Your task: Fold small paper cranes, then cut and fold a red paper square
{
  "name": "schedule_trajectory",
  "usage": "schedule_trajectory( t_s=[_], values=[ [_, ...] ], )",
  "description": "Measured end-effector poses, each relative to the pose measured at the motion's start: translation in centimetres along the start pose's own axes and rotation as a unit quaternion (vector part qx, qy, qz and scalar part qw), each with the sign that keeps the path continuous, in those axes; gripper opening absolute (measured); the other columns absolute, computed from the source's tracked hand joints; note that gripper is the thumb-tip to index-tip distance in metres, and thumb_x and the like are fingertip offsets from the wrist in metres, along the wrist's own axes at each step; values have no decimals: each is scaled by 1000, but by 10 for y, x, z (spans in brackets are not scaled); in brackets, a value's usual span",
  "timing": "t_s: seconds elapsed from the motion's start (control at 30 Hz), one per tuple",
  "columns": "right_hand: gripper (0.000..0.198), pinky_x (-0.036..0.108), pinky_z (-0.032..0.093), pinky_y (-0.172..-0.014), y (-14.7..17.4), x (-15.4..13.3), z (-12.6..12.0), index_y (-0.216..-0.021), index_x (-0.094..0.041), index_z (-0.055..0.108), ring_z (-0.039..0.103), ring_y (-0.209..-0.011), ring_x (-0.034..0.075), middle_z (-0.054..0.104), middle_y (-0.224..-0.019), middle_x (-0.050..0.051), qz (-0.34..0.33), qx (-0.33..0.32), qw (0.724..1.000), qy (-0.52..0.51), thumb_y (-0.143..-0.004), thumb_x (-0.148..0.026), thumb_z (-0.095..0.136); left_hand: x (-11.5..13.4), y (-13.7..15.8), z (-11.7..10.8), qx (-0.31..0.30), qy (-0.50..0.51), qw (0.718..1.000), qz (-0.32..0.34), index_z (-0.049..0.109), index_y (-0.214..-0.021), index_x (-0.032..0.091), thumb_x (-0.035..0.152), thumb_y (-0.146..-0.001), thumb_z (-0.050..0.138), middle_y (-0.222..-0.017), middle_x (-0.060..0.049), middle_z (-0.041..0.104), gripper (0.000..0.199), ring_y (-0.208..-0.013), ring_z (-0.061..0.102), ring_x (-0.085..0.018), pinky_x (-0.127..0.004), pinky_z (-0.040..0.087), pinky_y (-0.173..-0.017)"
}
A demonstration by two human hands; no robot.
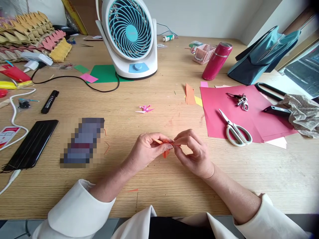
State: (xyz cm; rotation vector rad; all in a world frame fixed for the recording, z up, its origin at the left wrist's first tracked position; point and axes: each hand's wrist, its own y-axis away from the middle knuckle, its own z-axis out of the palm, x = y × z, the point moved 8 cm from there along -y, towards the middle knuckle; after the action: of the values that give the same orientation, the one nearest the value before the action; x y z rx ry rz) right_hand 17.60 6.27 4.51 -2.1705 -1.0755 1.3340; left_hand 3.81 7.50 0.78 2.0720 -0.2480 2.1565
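Between my two hands is a small folded piece of orange paper point(166, 154), partly covered by the fingers. My left hand point(149, 146) pinches its body between thumb and fingers, with one pointed orange tip sticking out at the upper left. Thumb and fingers of my right hand point(193, 151) are closed on the paper's right end, where a thin point shows. Just beyond them on the table lies a small pink folded paper crane point(145, 109). Orange and yellow paper pieces lie farther off to the right.
White-handled scissors point(235, 131) and keys point(240, 100) rest on red paper sheets point(211, 109) at right. A fan point(132, 36) stands at the back, near a red flask point(217, 61) and a teal bag point(264, 56). On the left are a black pouch point(32, 144), a marker point(50, 102) and a blurred-out phone-shaped object point(83, 141).
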Motion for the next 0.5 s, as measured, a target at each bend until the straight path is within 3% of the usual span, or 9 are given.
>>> schedule_trajectory(
  t_s=[0.37, 0.5],
  values=[
    [25, 29, 53, -66, -1, -6, -2, -96, -21, 58, 63, -81, 16, 60, -90, 5, -18, 20, 999, 23, -84, 1, 62, 5, 0, 0, 23, 1, 999, 43, 75, -80, 15, 18, -76, 79, -80, -3, 77, 7, -76, 72, -14, -23, 60, -73],
    [26, 29, 53, -65, 0, -6, -3, -98, -21, 59, 62, -81, 16, 60, -91, 6, -30, 12, 998, 46, -84, 1, 62, 4, -1, 1, 17, 9, 999, 39, 74, -80, 15, 20, -79, 77, -78, -2, 76, 6, -72, 71, -12, -20, 59, -69]
  ],
)
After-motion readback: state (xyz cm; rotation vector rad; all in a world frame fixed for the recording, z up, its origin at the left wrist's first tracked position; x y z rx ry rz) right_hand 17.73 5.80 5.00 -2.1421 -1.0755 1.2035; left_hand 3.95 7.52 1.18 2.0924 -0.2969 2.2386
